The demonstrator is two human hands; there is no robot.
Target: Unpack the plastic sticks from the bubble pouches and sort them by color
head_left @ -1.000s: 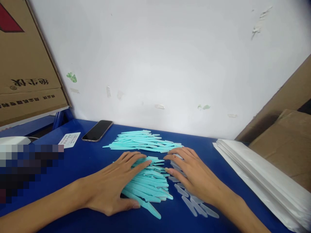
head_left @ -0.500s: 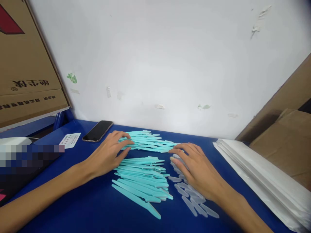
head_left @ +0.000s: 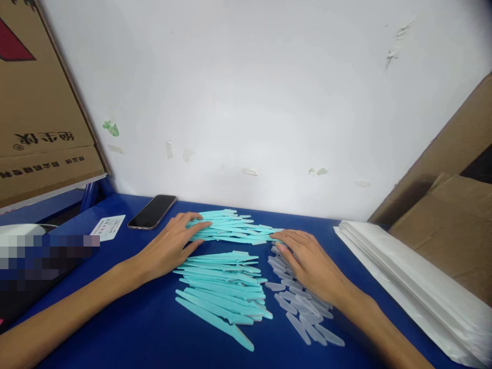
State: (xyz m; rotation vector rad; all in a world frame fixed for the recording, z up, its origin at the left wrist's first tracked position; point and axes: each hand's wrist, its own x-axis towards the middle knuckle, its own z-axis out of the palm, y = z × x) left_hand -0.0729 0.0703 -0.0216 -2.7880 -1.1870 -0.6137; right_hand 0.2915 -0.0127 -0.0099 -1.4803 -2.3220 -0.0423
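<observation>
Rear turquoise pile [head_left: 234,225]: centre of frame. Left hand [head_left: 172,243] at its left end, fingers parted and curved; right hand [head_left: 307,256] at its right end, fingers bent, grip unclear. Front turquoise pile [head_left: 226,287]: lower centre. Translucent pieces [head_left: 303,305]: lower right of centre.

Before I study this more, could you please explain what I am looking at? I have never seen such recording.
There is no machine here: a person works with two bare hands. The picture comes from a camera worn on their head, looking forward and down at a blue table against a white wall.

The left hand is at the left end of the far turquoise pile; the right hand reaches its right end. Whether they grip anything, I cannot tell.

Closer lies a second turquoise pile, with translucent pieces to its right. A phone and a card lie farther left.
</observation>
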